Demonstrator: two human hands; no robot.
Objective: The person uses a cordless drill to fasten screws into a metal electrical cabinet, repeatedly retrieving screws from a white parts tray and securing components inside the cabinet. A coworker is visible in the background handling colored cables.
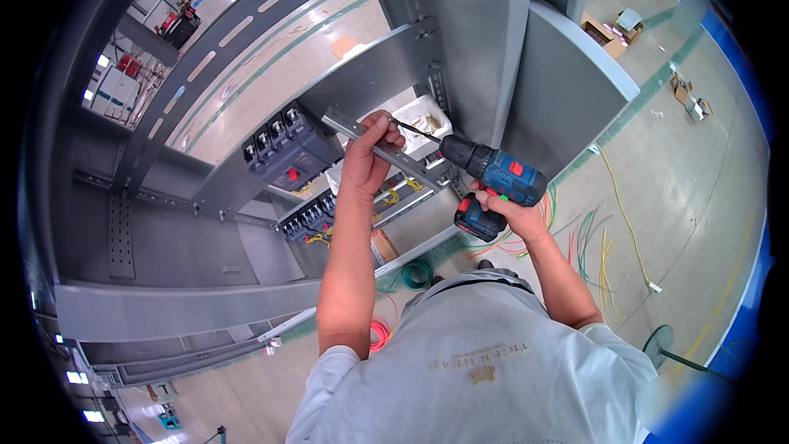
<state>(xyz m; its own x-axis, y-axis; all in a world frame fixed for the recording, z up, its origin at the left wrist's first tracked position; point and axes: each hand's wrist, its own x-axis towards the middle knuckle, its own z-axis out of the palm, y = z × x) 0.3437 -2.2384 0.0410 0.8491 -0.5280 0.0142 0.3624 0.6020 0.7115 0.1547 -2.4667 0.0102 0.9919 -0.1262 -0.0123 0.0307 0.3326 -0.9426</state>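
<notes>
My right hand (515, 212) is wrapped round the grip of a blue and black cordless drill (516, 178). Its long thin bit points left and reaches the fingertips of my left hand (370, 152). Those fingers are closed on a slotted metal rail (415, 168), which slants across the cabinet opening. Whether they also pinch a small screw at the bit's tip, I cannot tell. Behind the rail lies a white tray (445, 117) with small brass-coloured parts. To the left of my left hand sits a large dark circuit breaker (292, 154) with a red button.
The grey cabinet frame (189, 308) surrounds the work on the left and far side. A row of smaller breakers (311, 218) sits lower down. Coiled green wire (417, 274) and loose coloured wires (604, 259) lie on the floor; cardboard boxes (606, 38) stand at far right.
</notes>
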